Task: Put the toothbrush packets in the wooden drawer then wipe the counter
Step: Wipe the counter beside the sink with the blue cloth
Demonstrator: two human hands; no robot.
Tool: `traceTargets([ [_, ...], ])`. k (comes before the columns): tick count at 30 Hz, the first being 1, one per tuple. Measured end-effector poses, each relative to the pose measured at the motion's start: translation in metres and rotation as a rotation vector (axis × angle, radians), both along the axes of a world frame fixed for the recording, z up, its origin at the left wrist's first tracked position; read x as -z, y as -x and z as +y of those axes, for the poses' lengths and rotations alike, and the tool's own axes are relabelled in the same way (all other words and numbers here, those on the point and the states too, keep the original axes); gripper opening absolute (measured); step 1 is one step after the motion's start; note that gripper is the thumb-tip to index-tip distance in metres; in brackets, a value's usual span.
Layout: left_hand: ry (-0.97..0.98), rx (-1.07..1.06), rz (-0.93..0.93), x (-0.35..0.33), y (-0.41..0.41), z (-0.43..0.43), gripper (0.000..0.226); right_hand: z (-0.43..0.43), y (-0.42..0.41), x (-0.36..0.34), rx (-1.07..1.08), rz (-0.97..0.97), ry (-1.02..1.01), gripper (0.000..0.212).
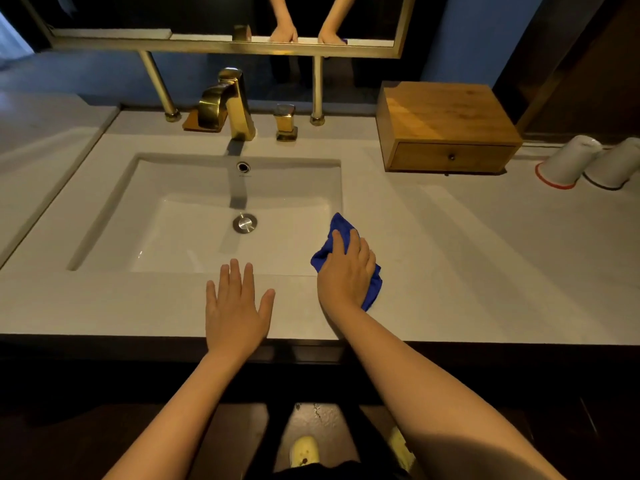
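Bathroom vanity, dim warm lighting, blue wall behind. A pale stone bench [485, 258] runs the full width of the view, with a white rectangular sink [194, 220] set into it just beyond the left hand.

The left hand [235, 310] lies flat on the front strip of the bench, palm down, fingers spread, holding nothing. The right hand [346, 268] is just to its right, palm down, pressing a blue cloth [332, 251] against the bench at the sink's front right corner. The fingers lie over the cloth and do not curl round it. Cloth shows beyond the fingertips, with its far corner reaching over the sink edge, and also beside the wrist.

A wooden drawer box [446, 126] stands well beyond the right hand, toward the wall and further right. Its single drawer [450, 157] is closed, with a small dark knob at the centre of the front. No toothbrush packets are visible on the bench; whether they are inside the drawer cannot be told.

Further right of the box, two white cups [588, 164] stand upside down, just beside each other, one with a red rim and one with a dark rim.

A gold tap [228, 102] stands behind the sink, beyond the left hand, with a small gold handle [285, 123] to its right. The sink drain plug [245, 223] lies between the tap and the left hand.

A gold-framed mirror [221, 46] on two posts rises above the tap and reflects both hands.
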State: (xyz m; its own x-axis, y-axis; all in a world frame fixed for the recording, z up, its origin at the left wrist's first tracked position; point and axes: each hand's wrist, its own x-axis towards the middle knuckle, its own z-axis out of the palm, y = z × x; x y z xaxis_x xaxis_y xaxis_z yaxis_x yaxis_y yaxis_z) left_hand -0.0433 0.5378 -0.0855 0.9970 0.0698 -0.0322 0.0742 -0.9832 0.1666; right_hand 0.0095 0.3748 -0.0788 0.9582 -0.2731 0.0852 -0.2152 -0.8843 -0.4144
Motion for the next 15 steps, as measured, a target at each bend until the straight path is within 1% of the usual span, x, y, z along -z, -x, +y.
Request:
traceTargets([
  [4,-0.013,0.001,-0.031,0.003,0.0,0.001,0.069,0.0,-0.013,-0.008,-0.11,-0.083,-0.102,0.04],
  [6,-0.022,0.001,-0.041,0.003,0.0,0.0,0.07,-0.003,-0.018,-0.017,-0.126,-0.115,-0.192,0.04],
  [8,-0.034,0.001,-0.046,0.004,0.0,0.0,0.07,-0.01,-0.022,-0.032,-0.093,-0.14,-0.363,0.047],
  [11,-0.037,0.001,-0.053,0.005,0.001,0.0,0.07,-0.03,-0.033,-0.059,-0.031,-0.068,-0.645,0.067],
  [12,-0.033,0.0,-0.057,0.005,0.001,0.0,0.069,-0.039,-0.036,-0.069,-0.019,-0.051,-0.731,0.069],
  [13,-0.03,-0.002,-0.06,0.005,0.001,0.0,0.069,-0.047,-0.039,-0.077,-0.019,-0.049,-0.799,0.065],
  [15,-0.028,-0.003,-0.063,0.005,0.001,0.0,0.068,-0.061,-0.04,-0.089,-0.03,-0.062,-0.86,0.047],
])
